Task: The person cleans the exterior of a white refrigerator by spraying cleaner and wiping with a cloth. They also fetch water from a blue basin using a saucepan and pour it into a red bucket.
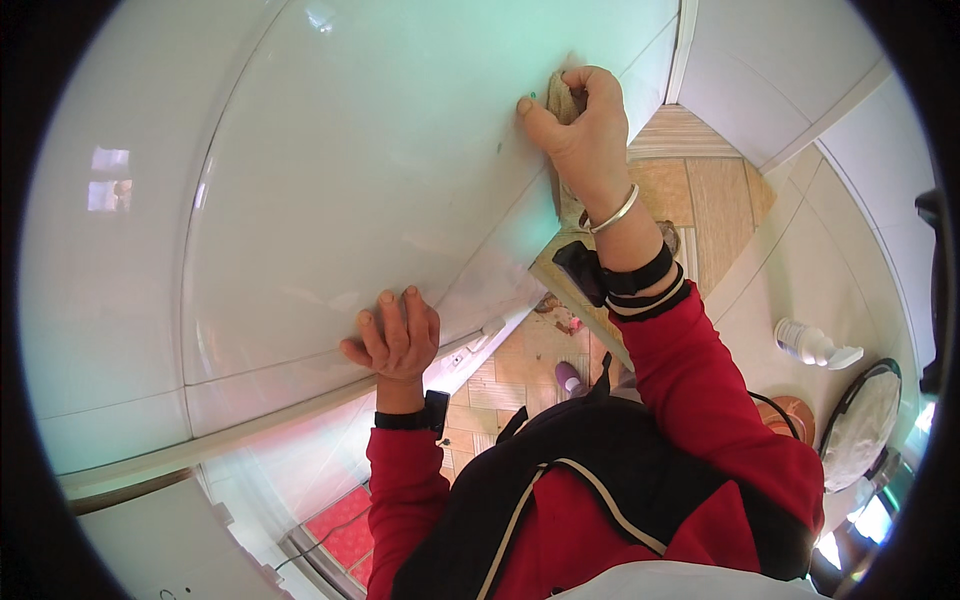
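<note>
A: What is the head camera showing at the top of the picture?

B: The right hand [580, 125] is pressing a small brownish cloth [563, 98] against a big glossy white panel [380, 170], which looks like an appliance door. The fingers are curling over the cloth and the thumb is sticking out to the left, so the cloth is being held bunched between the hand and the panel. It is sitting high on the panel, close to its right-hand edge.

A: And the other hand?

B: The left hand [395, 340] is resting lower down on the same panel, just above its bottom edge. Its fingers are lying close together and flat on the surface, gripping nothing.

A: What is the person wearing?

B: Red sleeves [700, 390] with a dark vest over them. A silver bangle [615, 212] is circling the right wrist, with a black strap [620, 280] just below it, and a dark band [405, 420] is sitting on the left wrist.

A: Anything round about?

B: A tiled floor [700, 180] is showing to the right, a white bottle [812, 343] is lying against the pale wall, and a round fan [860, 425] is standing just below the bottle.
</note>
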A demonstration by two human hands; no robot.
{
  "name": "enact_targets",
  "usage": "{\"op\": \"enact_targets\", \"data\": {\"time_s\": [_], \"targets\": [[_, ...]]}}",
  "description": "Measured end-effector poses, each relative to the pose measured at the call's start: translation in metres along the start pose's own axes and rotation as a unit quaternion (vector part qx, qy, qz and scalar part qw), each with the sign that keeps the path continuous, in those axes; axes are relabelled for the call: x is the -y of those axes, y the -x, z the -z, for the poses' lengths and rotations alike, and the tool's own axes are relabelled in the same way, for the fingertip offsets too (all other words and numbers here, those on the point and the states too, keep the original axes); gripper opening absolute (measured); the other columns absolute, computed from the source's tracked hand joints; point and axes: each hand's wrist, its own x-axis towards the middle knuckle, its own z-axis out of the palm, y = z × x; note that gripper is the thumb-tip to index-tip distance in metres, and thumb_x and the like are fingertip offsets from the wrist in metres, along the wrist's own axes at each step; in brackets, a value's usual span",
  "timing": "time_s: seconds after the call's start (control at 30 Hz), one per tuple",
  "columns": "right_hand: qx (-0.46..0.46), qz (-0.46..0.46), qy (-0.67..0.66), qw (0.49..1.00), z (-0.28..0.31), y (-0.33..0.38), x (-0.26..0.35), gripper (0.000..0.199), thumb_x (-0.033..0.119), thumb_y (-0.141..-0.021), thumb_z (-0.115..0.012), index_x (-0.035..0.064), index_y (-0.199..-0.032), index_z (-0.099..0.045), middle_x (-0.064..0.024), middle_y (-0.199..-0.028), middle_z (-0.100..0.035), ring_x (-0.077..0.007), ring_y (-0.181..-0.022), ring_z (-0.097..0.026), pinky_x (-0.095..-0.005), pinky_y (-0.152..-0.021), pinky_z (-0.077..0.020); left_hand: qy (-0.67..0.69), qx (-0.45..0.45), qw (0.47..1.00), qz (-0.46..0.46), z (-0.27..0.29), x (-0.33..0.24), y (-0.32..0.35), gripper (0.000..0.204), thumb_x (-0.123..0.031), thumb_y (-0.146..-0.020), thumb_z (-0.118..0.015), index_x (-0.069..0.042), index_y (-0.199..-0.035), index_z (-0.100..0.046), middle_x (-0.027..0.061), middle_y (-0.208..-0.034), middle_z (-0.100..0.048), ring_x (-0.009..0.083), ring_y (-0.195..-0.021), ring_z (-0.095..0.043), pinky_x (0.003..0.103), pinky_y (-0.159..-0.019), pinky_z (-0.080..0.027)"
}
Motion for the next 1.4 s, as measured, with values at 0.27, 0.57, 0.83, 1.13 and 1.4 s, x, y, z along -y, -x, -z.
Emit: {"op": "enact_targets", "data": {"time_s": [0.27, 0.57, 0.83, 1.13, 1.4], "targets": [[-0.038, -0.021, -0.019, 0.999, -0.0078, 0.0009, -0.0023, 0.043, 0.023, -0.065, -0.071, -0.0027, -0.091, -0.049, -0.0100, -0.084, -0.052, -0.0186, -0.076, -0.051, -0.0283, -0.070, -0.0438, 0.001, 0.010, 1.000, 0.001, 0.0003, -0.0006, -0.0003, 0.019, -0.020, -0.074, -0.055, -0.019, -0.092, -0.061, 0.0053, -0.115, -0.049, 0.0310, -0.121, -0.033, 0.053, -0.104, -0.010], [-0.023, -0.020, -0.045, 0.999, -0.0067, 0.0063, -0.0012, 0.048, 0.023, -0.064, -0.072, -0.0030, -0.096, -0.048, -0.0106, -0.092, -0.050, -0.0188, -0.083, -0.049, -0.0288, -0.075, -0.0426, -0.002, 0.008, 1.000, 0.000, 0.0012, -0.0009, -0.0009, 0.019, -0.020, -0.075, -0.054, -0.019, -0.093, -0.061, 0.0051, -0.115, -0.049, 0.0308, -0.120, -0.034, 0.052, -0.105, -0.010], [-0.004, -0.027, -0.065, 0.998, -0.0050, 0.0035, -0.0029, 0.051, 0.023, -0.063, -0.073, -0.0028, -0.096, -0.045, -0.0118, -0.094, -0.045, -0.0214, -0.083, -0.048, -0.0312, -0.075, -0.0430, -0.005, 0.000, 1.000, -0.002, -0.0004, -0.0011, -0.0014, 0.018, -0.020, -0.075, -0.055, -0.019, -0.092, -0.060, 0.0050, -0.116, -0.049, 0.0304, -0.121, -0.033, 0.052, -0.105, -0.010], [-0.021, -0.006, -0.039, 0.999, -0.0065, 0.0029, -0.0045, 0.046, 0.024, -0.065, -0.072, -0.0033, -0.094, -0.049, -0.0098, -0.088, -0.051, -0.0174, -0.080, -0.049, -0.0277, -0.073, -0.0435, -0.002, 0.002, 1.000, 0.003, 0.0000, -0.0012, -0.0009, 0.019, -0.019, -0.075, -0.054, -0.019, -0.093, -0.060, 0.0046, -0.115, -0.050, 0.0300, -0.122, -0.034, 0.052, -0.105, -0.011], [-0.014, -0.028, -0.058, 0.998, -0.0054, 0.0013, -0.0050, 0.042, 0.021, -0.066, -0.070, -0.0033, -0.092, -0.049, -0.0105, -0.087, -0.052, -0.0181, -0.078, -0.051, -0.0282, -0.072, -0.0443, -0.001, 0.004, 1.000, 0.009, 0.0004, -0.0019, -0.0028, 0.020, -0.019, -0.075, -0.053, -0.019, -0.094, -0.060, 0.0037, -0.114, -0.051, 0.0294, -0.116, -0.038, 0.052, -0.104, -0.010]]}}
